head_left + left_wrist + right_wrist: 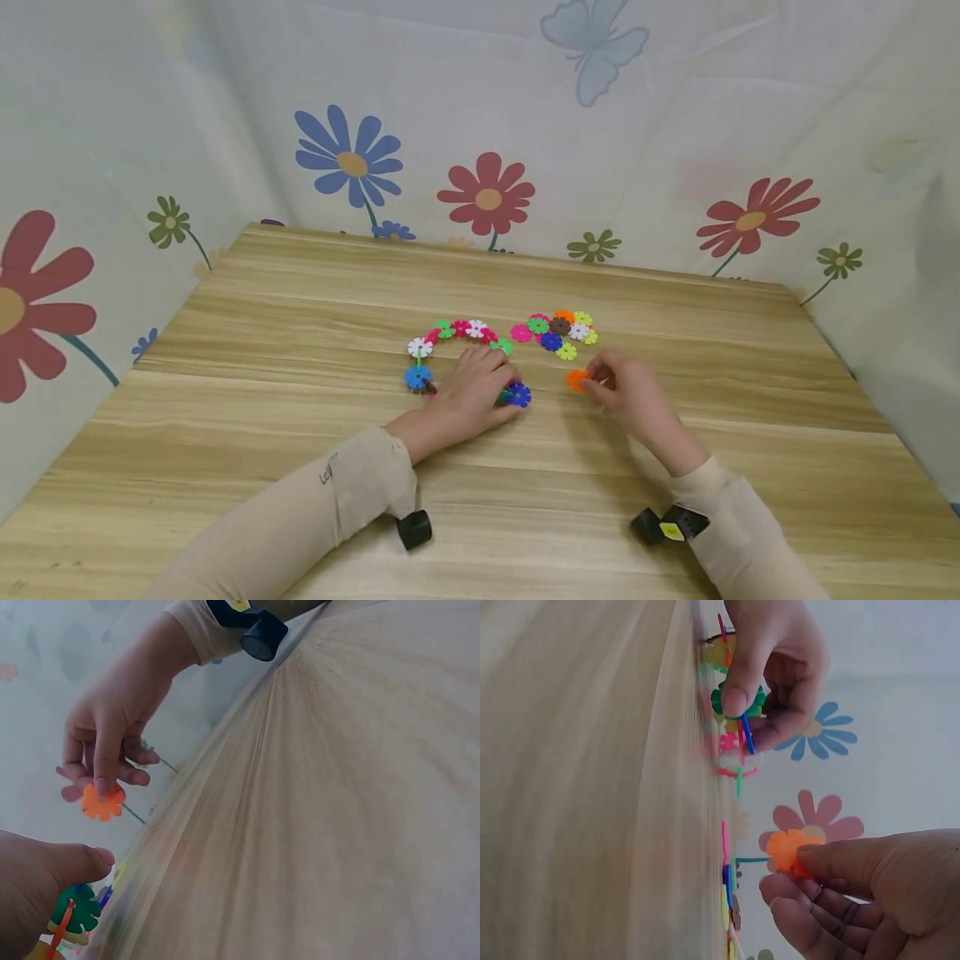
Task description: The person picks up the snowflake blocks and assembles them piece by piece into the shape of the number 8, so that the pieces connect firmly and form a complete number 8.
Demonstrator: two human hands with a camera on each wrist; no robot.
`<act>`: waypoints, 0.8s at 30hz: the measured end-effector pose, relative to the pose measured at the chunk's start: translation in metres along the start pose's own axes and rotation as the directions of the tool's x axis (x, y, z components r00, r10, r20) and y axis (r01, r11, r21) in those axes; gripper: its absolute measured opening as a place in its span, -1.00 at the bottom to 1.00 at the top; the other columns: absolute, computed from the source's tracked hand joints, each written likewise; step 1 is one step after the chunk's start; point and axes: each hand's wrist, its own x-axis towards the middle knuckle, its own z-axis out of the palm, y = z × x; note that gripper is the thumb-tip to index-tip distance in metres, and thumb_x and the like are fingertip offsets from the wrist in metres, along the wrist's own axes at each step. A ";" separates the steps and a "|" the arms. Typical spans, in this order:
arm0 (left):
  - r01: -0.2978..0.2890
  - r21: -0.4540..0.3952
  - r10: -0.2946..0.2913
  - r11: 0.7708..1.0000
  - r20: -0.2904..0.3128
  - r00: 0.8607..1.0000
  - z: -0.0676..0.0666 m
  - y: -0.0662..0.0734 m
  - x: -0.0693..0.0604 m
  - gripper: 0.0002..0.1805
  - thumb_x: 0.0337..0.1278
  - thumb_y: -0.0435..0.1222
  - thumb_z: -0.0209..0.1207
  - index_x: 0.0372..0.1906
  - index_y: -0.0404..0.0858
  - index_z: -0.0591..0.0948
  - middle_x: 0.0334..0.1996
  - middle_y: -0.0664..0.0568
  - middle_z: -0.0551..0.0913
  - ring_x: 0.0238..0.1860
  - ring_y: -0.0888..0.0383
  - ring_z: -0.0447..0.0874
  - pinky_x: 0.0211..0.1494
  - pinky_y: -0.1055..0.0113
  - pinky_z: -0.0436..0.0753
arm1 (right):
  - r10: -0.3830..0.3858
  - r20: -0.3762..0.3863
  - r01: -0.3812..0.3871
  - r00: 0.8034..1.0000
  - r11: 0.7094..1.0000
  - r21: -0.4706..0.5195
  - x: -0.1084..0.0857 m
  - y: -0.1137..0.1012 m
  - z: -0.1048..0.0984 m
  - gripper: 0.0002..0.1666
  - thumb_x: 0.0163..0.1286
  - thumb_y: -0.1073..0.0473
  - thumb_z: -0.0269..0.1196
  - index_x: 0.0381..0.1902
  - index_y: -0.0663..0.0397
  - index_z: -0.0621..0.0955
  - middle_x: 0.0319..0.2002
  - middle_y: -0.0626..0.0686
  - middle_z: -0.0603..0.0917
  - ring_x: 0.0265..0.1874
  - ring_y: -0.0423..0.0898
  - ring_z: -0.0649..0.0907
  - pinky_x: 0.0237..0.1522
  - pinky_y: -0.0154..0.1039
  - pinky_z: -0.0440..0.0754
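A ring of linked notched plastic discs, among them a light blue disc (417,377) and a white disc (420,347), lies on the table under my left hand (468,392). In the right wrist view, the left thumb and fingers pinch a dark green disc (754,703) of that ring. Joined beside it is a dark blue disc (519,395) at the ring's right end. My right hand (641,400) holds an orange disc (791,851) between thumb and fingertips, raised off the table and apart from the ring. Part of the ring is hidden by the left hand.
Loose discs in several colours, including a brown disc (560,326) and a pink disc (521,332), lie in a cluster right of the ring. The wooden table (300,283) ends at a flower-printed cloth (420,75) at the back and sides.
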 end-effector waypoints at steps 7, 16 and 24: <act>0.006 -0.007 -0.006 1.000 -0.005 1.000 0.000 0.000 0.000 -0.63 0.05 -0.03 0.34 -0.13 -0.17 0.64 -0.23 0.07 0.54 -0.08 0.09 0.45 0.12 0.19 0.40 | -0.163 -0.037 0.159 0.986 0.983 -0.090 -0.005 -0.012 0.015 -0.87 0.22 0.29 0.34 -0.35 0.15 0.56 -0.52 -0.02 0.65 -0.55 -0.25 0.52 -0.48 -0.42 0.49; 0.011 -0.020 -0.012 1.000 -0.006 1.000 0.000 0.001 0.001 -0.62 0.05 -0.02 0.33 -0.13 -0.18 0.65 -0.26 0.08 0.51 -0.13 0.11 0.42 0.09 0.22 0.39 | -0.263 -0.043 0.256 0.964 0.959 -0.124 -0.008 -0.020 0.033 -0.86 0.18 0.30 0.37 -0.42 0.08 0.57 -0.53 -0.07 0.65 -0.53 -0.29 0.54 -0.44 -0.42 0.53; 0.052 -0.065 -0.052 0.997 0.013 0.999 -0.001 0.002 0.001 -0.58 0.01 0.00 0.34 -0.17 -0.24 0.65 -0.27 0.05 0.55 -0.10 0.08 0.45 0.17 0.16 0.39 | -0.330 -0.131 0.305 0.935 0.935 -0.182 -0.013 -0.023 0.047 -0.79 0.18 0.29 0.37 -0.45 0.05 0.51 -0.57 -0.08 0.57 -0.58 -0.29 0.43 -0.51 -0.44 0.42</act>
